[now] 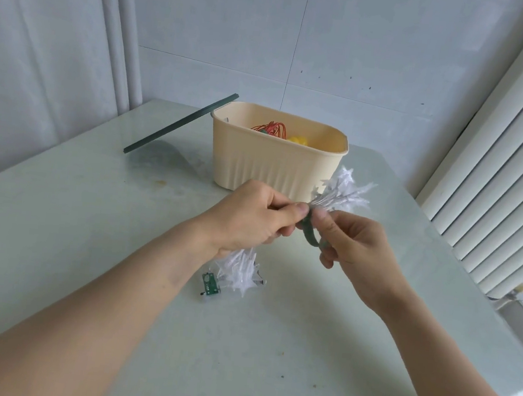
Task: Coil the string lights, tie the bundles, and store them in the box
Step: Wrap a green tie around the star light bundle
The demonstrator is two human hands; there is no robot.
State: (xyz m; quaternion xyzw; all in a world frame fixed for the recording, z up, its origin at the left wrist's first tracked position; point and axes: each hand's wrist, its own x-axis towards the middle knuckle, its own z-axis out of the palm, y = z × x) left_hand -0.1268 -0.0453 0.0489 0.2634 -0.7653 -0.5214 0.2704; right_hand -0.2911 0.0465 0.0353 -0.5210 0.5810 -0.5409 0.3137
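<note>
Tying is the step in hand: the white string-light bundle point(338, 194) is held up over the pale surface point(270, 344), just in front of the cream ribbed box point(273, 166), and a green tie strap point(309, 235) is being worked around its middle. The left hand point(251, 217) grips the gathered wires in a curled fist, thumb pressed at the wrap point, with one spiky end fanning up to the right and the other hanging below the wrist, where a small green controller board point(208, 284) dangles close to the surface. The right hand point(350, 242) pinches the strap between thumb and forefinger, its loose tail looping down across the palm.

The box already holds a red coiled wire bundle point(269, 128) and something yellow point(298, 141) (too little shows to name it). A dark green lid point(180, 125) leans against the box's left rim.

Next, by my reading, the strap needs pulling snug and fastening while the left hand keeps the coil from springing loose; then the bundle goes into the box.
</note>
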